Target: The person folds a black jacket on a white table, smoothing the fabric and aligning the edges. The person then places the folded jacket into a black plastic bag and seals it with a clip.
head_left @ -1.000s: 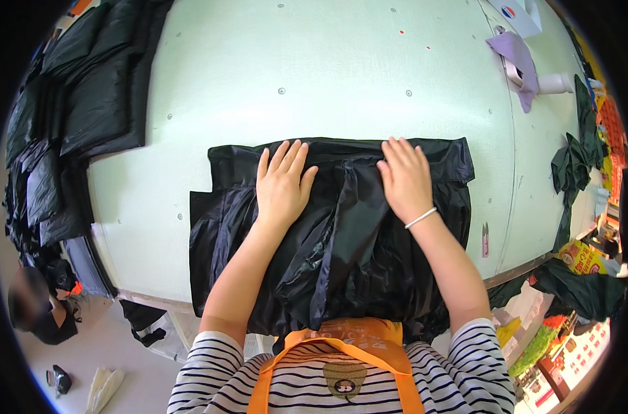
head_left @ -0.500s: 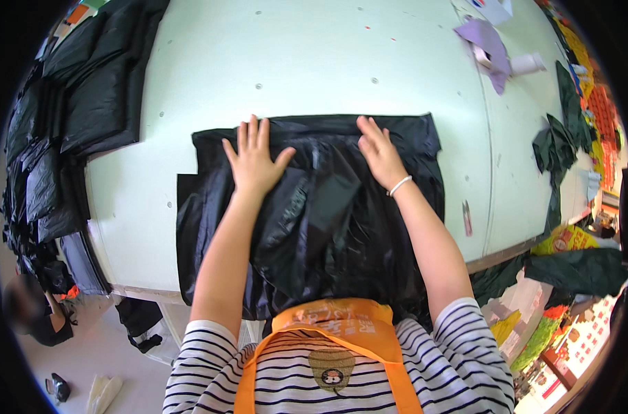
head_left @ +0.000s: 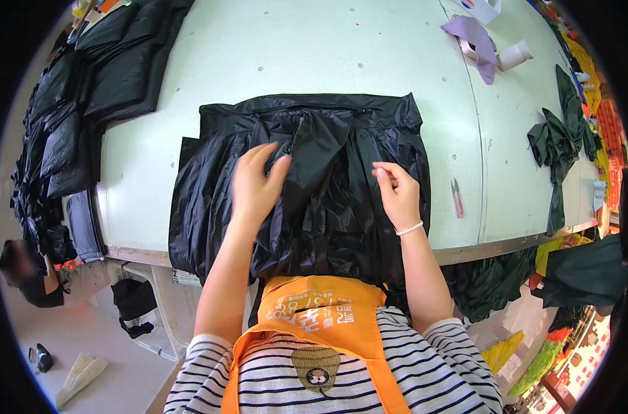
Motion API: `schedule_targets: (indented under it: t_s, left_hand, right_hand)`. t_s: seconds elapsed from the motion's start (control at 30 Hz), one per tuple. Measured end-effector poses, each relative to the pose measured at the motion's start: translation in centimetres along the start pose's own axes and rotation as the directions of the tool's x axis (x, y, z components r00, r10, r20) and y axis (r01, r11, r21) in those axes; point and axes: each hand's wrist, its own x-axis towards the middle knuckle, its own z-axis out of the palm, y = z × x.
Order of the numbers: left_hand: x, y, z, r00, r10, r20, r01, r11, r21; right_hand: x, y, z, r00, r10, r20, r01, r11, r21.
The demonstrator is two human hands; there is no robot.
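A shiny black garment or piece of gathered cloth [head_left: 321,165] lies before me on the table, its folds running toward my body and a flat band along the far edge. Over its left part hovers my left hand [head_left: 258,181], open, thumb apart from the fingers and slightly blurred. My right hand [head_left: 400,196], with a white beaded bracelet on the wrist, is above the right part. Its fingers are loosely curled with nothing visible in them. The near end of the cloth reaches the table edge at my orange apron [head_left: 321,303].
Folded black garments [head_left: 121,76] are stacked at the left of the pale table [head_left: 314,55]. Small thread snips [head_left: 457,199] lie right of the cloth. Farther right are a purple cloth [head_left: 472,45], a white cup [head_left: 514,55] and dark green fabric [head_left: 555,145]. A person [head_left: 34,276] is at far left.
Both hands have drawn back toward me from the cloth's far edge. The right fingers, stretched out before, are now curled. My view has shifted a little.
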Motion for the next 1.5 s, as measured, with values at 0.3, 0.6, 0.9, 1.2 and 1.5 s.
schedule_targets:
  t_s: [0.3,0.6,0.9,1.2,1.5]
  left_hand:
    - [6.5,1.7,6.9,0.982,-0.177,0.057,0.172,0.982,0.081]
    - [1.1,7.3,9.7,0.924,0.380,0.039,-0.382,0.922,0.067]
    - [-1.2,8.4,11.7,0.938,0.347,0.028,-0.347,0.938,0.012]
    - [-1.2,8.0,13.0,0.955,0.263,0.139,-0.248,0.962,-0.118]
    - [5.9,8.6,17.0,0.893,0.356,0.275,-0.363,0.931,-0.028]
  right_hand:
    - [2.0,2.5,-10.3,0.969,-0.035,-0.244,0.016,0.997,-0.078]
    - [6.8,0.1,1.3,0.989,-0.145,-0.023,0.143,0.987,-0.078]
    - [8.3,3.2,-2.2,0.900,0.403,0.166,-0.436,0.830,0.347]
    - [2.2,11.2,-15.9,0.872,0.086,-0.482,-0.297,0.876,-0.381]
    - [-3.5,15.4,-17.1,0.958,-0.015,-0.287,-0.152,0.821,-0.550]
